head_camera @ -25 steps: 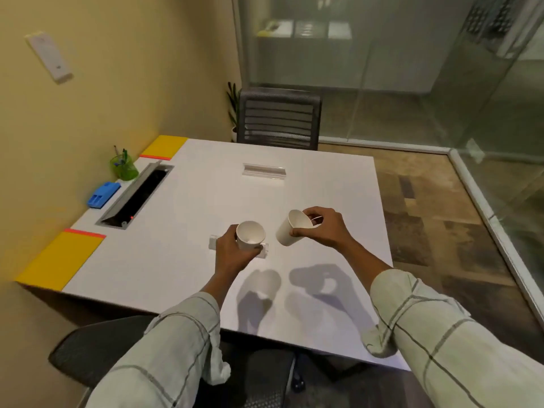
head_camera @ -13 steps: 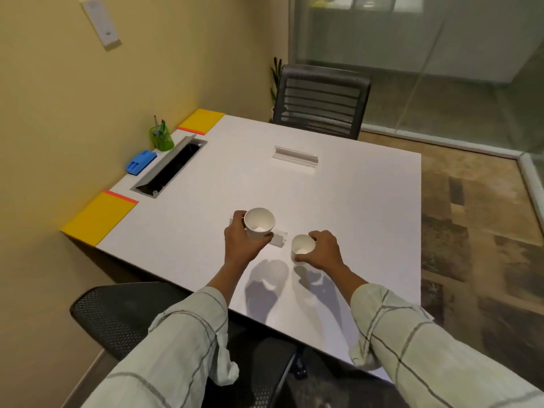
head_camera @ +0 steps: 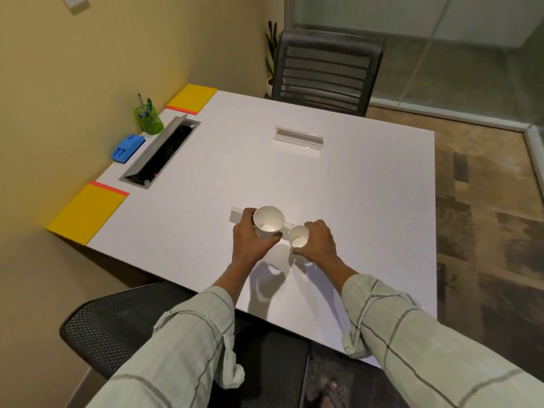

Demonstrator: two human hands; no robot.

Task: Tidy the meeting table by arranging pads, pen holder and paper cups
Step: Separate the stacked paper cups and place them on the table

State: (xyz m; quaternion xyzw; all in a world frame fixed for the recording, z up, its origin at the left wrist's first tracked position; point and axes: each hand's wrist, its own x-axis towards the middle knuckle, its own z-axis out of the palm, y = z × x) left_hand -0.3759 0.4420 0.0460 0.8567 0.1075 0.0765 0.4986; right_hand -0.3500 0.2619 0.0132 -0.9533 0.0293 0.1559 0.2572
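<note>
Our left hand (head_camera: 250,242) grasps a white paper cup (head_camera: 268,221), raised above the counter (head_camera: 353,201). Just right of it, our right hand (head_camera: 319,241) grips a second cup (head_camera: 298,236), lower, mouth tilted leftward.

two white paper cups (head_camera: 268,221) (head_camera: 298,236) side by side mid-table, mouths up, green pen holder (head_camera: 148,119) by wall, yellow pads (head_camera: 86,212) (head_camera: 192,98) at left corners

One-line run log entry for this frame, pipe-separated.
left hand: holds paper cup, lifted | right hand: holds smaller-looking paper cup, near table | pen holder: by wall
</note>
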